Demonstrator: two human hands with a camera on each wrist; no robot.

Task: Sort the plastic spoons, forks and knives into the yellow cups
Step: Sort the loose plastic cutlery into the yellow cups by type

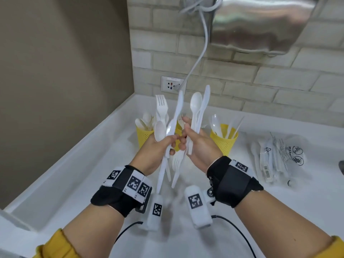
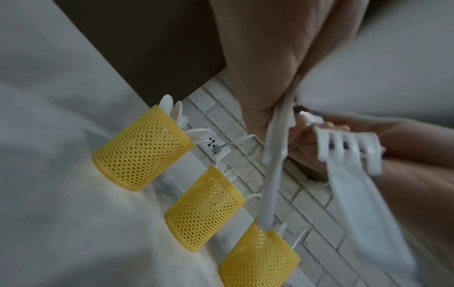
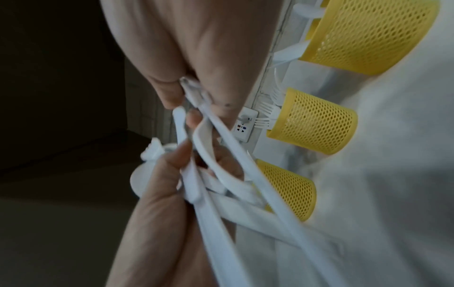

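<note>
My left hand grips a bundle of white plastic cutlery: a fork, a spoon, a knife and an upside-down fork. Close beside it, my right hand holds a spoon and a knife upright. Behind the hands stand three yellow mesh cups. The left cup has spoons in it, the middle cup forks, and the right cup knives. The hands hide most of the middle cup in the head view.
A clear plastic bag with more cutlery lies on the white counter to the right. A wall outlet with a plugged cable sits behind the cups. A metal dispenser hangs above. A wall closes off the left side.
</note>
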